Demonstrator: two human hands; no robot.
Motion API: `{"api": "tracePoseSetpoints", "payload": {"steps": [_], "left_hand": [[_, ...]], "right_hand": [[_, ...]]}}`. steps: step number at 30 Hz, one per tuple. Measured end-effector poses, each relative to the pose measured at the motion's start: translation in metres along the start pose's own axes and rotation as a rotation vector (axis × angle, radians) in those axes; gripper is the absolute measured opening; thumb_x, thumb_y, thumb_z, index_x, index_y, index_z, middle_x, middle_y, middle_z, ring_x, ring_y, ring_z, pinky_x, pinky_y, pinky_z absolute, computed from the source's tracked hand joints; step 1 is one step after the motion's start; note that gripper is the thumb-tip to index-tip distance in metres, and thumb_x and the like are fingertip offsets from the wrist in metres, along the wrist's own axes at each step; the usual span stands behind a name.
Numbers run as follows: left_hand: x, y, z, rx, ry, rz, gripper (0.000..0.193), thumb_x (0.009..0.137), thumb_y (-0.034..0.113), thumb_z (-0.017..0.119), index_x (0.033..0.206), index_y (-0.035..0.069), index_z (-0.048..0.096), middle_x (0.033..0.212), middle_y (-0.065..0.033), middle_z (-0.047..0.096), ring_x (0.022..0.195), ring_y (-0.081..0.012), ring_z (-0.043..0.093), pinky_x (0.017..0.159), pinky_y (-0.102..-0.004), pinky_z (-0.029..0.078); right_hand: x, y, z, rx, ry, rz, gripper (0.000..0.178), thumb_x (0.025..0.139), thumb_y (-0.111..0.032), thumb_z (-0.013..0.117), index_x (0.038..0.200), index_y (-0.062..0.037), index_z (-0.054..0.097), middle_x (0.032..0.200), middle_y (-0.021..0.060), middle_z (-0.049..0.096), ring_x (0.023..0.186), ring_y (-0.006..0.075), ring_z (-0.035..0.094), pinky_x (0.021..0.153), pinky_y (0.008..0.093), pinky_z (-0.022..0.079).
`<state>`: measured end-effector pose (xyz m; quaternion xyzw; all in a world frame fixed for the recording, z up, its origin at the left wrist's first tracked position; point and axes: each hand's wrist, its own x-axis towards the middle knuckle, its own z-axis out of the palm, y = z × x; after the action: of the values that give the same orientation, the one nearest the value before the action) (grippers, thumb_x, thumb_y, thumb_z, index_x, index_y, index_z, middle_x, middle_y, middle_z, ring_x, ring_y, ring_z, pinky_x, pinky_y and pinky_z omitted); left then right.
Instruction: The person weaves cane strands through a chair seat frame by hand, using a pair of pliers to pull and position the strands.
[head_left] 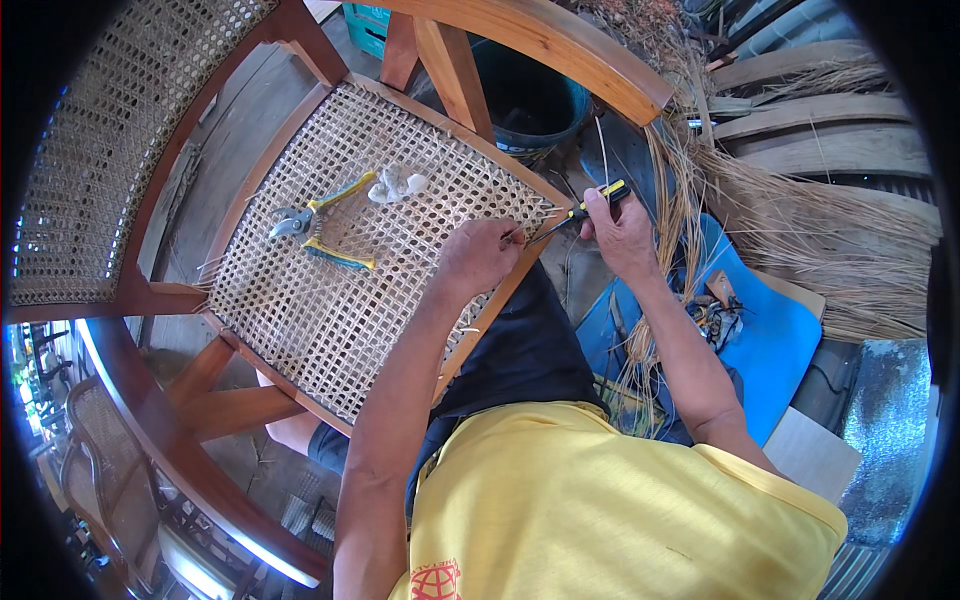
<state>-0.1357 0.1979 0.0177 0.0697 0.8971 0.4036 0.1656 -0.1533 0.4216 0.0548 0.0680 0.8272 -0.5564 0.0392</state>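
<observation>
A woven cane seat (320,330) in a brown wooden chair frame lies tilted in front of me. My right hand (625,238) grips a screwdriver (606,197) by its yellow and black handle, beyond the seat's right corner. Its thin dark shaft slants down-left over the wooden edge, toward my left fingertips. My left hand (478,258) rests on the weave by that edge with its fingers curled together; what they pinch, if anything, is hidden. Pruning shears (293,222) with yellow and blue handles lie spread on the seat, beside a crumpled whitish lump (396,184).
Long loose cane strands (800,220) spread at the right, over curved wooden pieces (830,110). A blue plastic chair (775,330) holds small clutter. Behind the seat corner stands a dark bucket (530,95). The chair's woven back (90,150) rises at the left.
</observation>
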Motion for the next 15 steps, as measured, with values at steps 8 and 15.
{"api": "tracePoseSetpoints", "payload": {"steps": [8, 15], "left_hand": [[0.0004, 0.0, -0.0007, -0.008, -0.013, 0.005, 0.021, 0.084, 0.022, 0.067, 0.099, 0.012, 0.077, 0.088, -0.013, 0.074, 0.086, -0.029, 0.073, 0.082, -0.0411, 0.056], [0.0007, -0.0007, 0.0, -0.015, -0.014, 0.005, 0.019, 0.084, 0.02, 0.068, 0.099, 0.012, 0.077, 0.088, -0.0129, 0.074, 0.086, -0.0281, 0.074, 0.081, -0.0401, 0.057]], "right_hand": [[-0.0015, 0.0015, -0.0012, 0.003, 0.001, -0.006, 0.031, 0.1, -0.032, 0.064, 0.094, -0.0011, 0.062, 0.069, 0.0023, 0.065, 0.064, 0.0087, 0.063, 0.062, 0.0264, 0.05], [-0.0044, -0.0027, 0.0024, 0.006, 0.002, -0.01, 0.031, 0.101, -0.031, 0.064, 0.094, -0.0009, 0.062, 0.068, 0.0021, 0.066, 0.064, 0.0085, 0.063, 0.062, 0.0263, 0.05]]}}
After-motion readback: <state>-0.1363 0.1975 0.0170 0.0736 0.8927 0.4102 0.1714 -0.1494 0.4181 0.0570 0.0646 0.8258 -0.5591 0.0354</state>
